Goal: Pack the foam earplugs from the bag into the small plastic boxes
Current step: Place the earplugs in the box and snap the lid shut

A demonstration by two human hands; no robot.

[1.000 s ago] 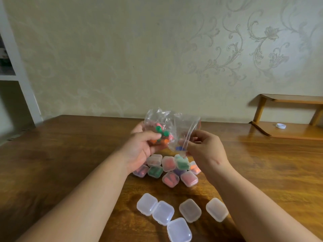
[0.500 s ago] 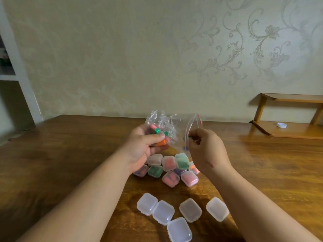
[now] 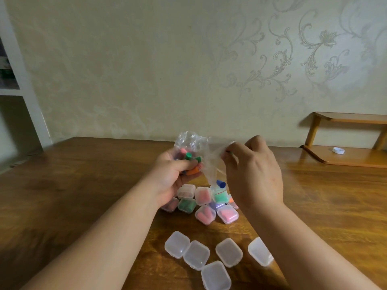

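My left hand (image 3: 170,176) grips the lower part of a clear plastic bag (image 3: 194,149) holding green, pink and orange foam earplugs (image 3: 191,159), lifted above the wooden table (image 3: 83,185). My right hand (image 3: 254,174) pinches the bag's open mouth, its fingers curled at the rim. A blue earplug (image 3: 221,183) shows in the hanging plastic below. Under the hands lies a cluster of filled small boxes (image 3: 206,214) with pink, green and purple plugs. Nearer to me lie several shut, empty clear boxes (image 3: 215,254).
A low wooden shelf stand (image 3: 347,158) sits on the table at the far right with a white cap (image 3: 338,150) on it. A white shelf unit (image 3: 18,91) stands at the left. A patterned wall runs behind the table.
My right hand has risen and turned at the bag's mouth, pulling the plastic to the right. The left hand keeps its grip on the bag, and a blue earplug now shows low in it.
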